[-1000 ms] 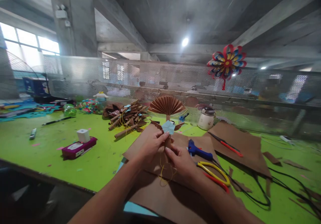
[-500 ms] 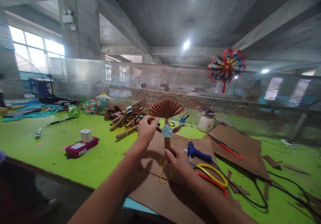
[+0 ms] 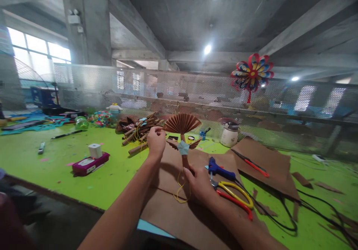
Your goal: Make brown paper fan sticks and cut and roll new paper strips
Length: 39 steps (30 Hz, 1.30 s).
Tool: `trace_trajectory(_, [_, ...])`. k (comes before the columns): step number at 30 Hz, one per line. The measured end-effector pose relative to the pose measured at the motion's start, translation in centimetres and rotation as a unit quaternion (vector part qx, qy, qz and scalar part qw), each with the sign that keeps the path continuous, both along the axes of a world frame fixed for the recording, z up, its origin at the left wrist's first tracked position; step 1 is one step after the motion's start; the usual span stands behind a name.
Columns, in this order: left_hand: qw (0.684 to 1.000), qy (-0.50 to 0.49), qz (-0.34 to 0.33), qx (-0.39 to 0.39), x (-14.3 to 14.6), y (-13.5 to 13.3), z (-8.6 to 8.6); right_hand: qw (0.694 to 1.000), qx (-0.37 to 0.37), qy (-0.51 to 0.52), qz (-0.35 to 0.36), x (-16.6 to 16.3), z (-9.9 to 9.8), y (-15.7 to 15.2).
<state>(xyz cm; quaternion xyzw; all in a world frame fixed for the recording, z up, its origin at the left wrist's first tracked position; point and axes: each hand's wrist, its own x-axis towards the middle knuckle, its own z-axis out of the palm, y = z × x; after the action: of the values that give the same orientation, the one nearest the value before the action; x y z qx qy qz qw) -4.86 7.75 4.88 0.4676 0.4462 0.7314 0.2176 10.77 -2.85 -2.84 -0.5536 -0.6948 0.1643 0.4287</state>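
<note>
The right hand [image 3: 201,184] grips the paper fan [image 3: 183,147] low, its long axis near-upright, pleats topmost, toward the green surface's [image 3: 117,177] near edge, glue gun [image 3: 221,171] and pliers [image 3: 235,202] close rightward, the curled left hand's [image 3: 156,142] hold unclear.

My right hand [image 3: 201,184] hides the lower end of the handle [image 3: 185,162] below the pleated fan [image 3: 181,125]; whether the fingertips of my left hand [image 3: 156,141] touch the fan cannot be told. Near the table's [image 3: 117,183] front edge, brown paper [image 3: 173,209] covers most of a blue sheet [image 3: 153,228]. Beyond the far edge, a perforated screen [image 3: 92,86] blurs the shapes [image 3: 183,96] behind it.
</note>
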Motion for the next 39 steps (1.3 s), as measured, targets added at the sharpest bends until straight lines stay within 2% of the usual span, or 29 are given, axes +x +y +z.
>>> trace_trajectory(4, [0.994,-0.051,-0.099,-0.007,-0.4,-0.4,0.1,0.999,-0.009,0.039,0.026,0.2,-0.3,0.5])
trace_trajectory(8, [0.972,-0.117,-0.199,-0.044,-0.7,-0.6,-0.1,0.994,-0.028,0.084,0.057,0.4,-0.6,0.9])
trace_trajectory(18, [0.921,-0.215,-0.318,-0.064,-1.6,-1.0,0.4,0.985,-0.078,0.12,0.096,0.4,0.0,0.7])
trace_trajectory(24, [0.918,-0.161,-0.358,-0.053,-1.3,-1.6,0.8,0.973,-0.086,0.18,0.118,0.3,0.3,0.8])
trace_trajectory(28, [0.937,-0.128,-0.316,-0.07,-1.1,-1.6,0.4,0.955,-0.09,0.245,0.138,0.1,0.7,0.8])
trace_trajectory(31, [0.94,-0.189,-0.274,-0.069,-1.0,-1.7,0.0,0.947,-0.086,0.281,0.129,0.3,1.3,0.8])
trace_trajectory(33, [0.937,-0.203,-0.268,-0.098,-0.7,-2.0,-0.3,0.947,-0.077,0.29,0.116,0.5,1.6,0.9])
trace_trajectory(36, [0.916,-0.11,-0.346,-0.173,0.6,-3.0,-0.8,0.944,-0.066,0.307,0.101,0.9,1.9,1.1])
trace_trajectory(39, [0.865,-0.033,-0.468,-0.176,2.5,-4.3,-1.3,0.94,-0.065,0.319,0.104,1.1,1.7,1.3])
